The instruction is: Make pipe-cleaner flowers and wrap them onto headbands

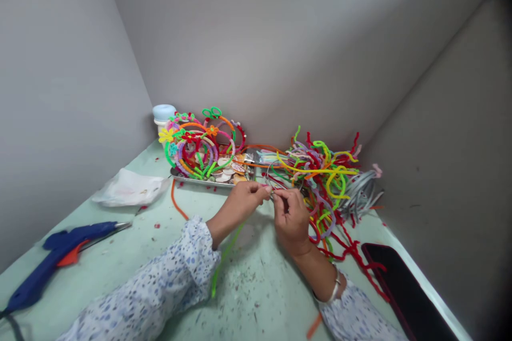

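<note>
My left hand [248,198] and my right hand [293,217] meet over the middle of the table, both closed in a pinch. A thin grey metal headband [267,170] curves up behind the fingertips, and both hands appear to grip it there. A bit of pink or red shows at the pinch, too small to name. To the right of my right hand lies a tangled heap of coloured pipe cleaners [338,184]. A bright green pipe cleaner [226,258] lies beneath my left forearm.
Finished-looking wrapped headbands [200,141] rest on a metal tray [200,181] with flat pieces. A blue glue gun [64,250] and a white plastic bag [130,187] lie left. Behind stands a blue-lidded container [164,113]. Right are grey strips [362,192] and a phone [404,287].
</note>
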{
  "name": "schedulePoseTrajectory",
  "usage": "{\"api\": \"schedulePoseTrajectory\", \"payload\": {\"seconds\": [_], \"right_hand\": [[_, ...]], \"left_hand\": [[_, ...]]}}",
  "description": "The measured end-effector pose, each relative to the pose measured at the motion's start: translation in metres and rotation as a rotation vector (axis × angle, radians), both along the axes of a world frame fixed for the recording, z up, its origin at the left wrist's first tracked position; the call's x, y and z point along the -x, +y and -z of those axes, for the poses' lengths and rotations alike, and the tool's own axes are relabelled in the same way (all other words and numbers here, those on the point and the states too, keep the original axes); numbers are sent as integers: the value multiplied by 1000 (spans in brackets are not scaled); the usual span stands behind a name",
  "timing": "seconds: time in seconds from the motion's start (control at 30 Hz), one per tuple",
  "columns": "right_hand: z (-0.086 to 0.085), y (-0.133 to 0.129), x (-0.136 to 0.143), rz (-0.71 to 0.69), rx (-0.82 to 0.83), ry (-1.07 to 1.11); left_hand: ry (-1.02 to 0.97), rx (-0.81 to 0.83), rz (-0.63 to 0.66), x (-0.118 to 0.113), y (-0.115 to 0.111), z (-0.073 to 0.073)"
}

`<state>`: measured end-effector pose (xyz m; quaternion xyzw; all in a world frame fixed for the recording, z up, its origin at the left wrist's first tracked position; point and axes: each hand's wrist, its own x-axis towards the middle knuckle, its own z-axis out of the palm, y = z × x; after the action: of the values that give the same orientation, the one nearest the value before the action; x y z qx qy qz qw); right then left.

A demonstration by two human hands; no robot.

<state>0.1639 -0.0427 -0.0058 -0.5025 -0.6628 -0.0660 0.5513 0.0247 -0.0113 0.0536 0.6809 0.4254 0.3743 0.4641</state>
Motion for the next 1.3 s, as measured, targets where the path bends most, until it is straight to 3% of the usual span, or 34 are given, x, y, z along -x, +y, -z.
{"api": "schedulePoseTrajectory", "payload": {"seconds": [0.13, 0.37, 0.63, 1.3], "right_hand": [[-1, -1, 0, -5, -11, -22], [-2, -2, 1, -29, -14, -56], [-1, -2, 2, -47, -11, -49], [-2, -4, 2, -59, 47, -15]], "left_hand": [[-7, 61, -24, -2, -2, -3], [20, 100, -36, 0, 3, 8], [66, 121, -98, -1, 0, 3], [103, -21, -145, -4, -2, 8]]}}
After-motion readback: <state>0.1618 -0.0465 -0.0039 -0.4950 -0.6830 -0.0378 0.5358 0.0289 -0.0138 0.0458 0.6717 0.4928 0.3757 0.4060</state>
